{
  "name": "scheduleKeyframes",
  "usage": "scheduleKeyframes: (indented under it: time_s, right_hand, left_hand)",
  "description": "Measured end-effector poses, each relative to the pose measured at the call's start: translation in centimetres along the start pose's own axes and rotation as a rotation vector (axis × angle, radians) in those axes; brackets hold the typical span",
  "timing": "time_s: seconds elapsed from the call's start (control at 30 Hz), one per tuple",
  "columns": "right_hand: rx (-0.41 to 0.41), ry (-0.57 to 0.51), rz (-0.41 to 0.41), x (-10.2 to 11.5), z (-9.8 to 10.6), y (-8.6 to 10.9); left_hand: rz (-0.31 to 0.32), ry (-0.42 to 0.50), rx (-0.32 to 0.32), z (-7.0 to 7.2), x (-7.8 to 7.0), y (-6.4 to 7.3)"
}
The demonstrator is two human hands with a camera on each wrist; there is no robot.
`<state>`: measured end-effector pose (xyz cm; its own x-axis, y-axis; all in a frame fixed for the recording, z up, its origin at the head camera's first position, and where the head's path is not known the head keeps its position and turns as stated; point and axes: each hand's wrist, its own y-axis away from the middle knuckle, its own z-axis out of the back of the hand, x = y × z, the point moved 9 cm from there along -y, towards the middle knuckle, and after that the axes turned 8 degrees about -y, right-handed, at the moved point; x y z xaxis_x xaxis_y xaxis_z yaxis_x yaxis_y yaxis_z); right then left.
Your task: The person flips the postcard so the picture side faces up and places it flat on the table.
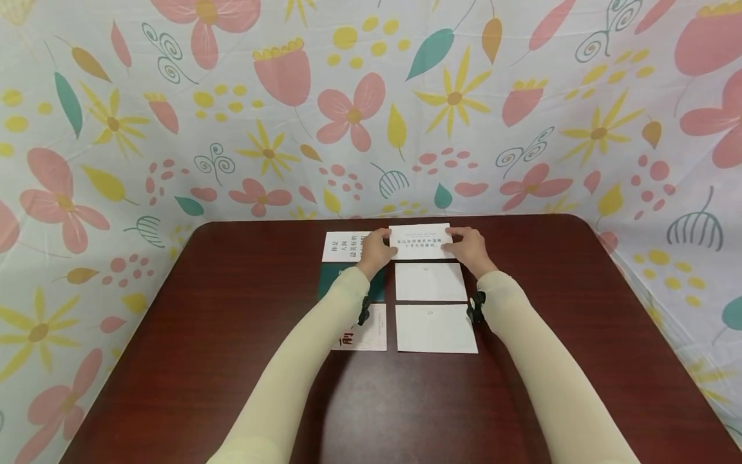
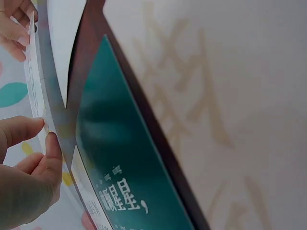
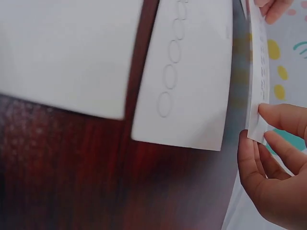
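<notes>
A white card with lines of printed text (image 1: 420, 245) is held by its two sides near the table's far edge. My left hand (image 1: 375, 252) pinches its left side between thumb and fingers. On the right side, my right hand (image 1: 471, 251) pinches it the same way. The left wrist view shows the card (image 2: 37, 81) nearly edge-on, with my left hand (image 2: 33, 172) at its near end. In the right wrist view my right hand (image 3: 278, 167) grips the card (image 3: 258, 72) with fingers on both faces. Whether it touches the table cannot be told.
Below the held card lie two mostly blank white cards, an upper one (image 1: 430, 282) and a lower one (image 1: 436, 328). Left of them are a white text card (image 1: 339, 247), a dark green card (image 1: 329, 276) and a pale card with red lettering (image 1: 371, 328), partly behind my left arm.
</notes>
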<state>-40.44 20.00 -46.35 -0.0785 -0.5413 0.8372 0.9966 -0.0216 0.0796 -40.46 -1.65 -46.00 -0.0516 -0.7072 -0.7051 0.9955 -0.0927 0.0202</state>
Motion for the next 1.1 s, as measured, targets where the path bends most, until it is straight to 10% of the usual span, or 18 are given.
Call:
scheduleKeyframes:
  time_s: [1.1]
  right_hand:
    - [0.043,0.074,-0.012,0.0,-1.5,0.0]
  left_hand:
    - [-0.027,-0.331,0.037,-1.4,-0.8,-0.2]
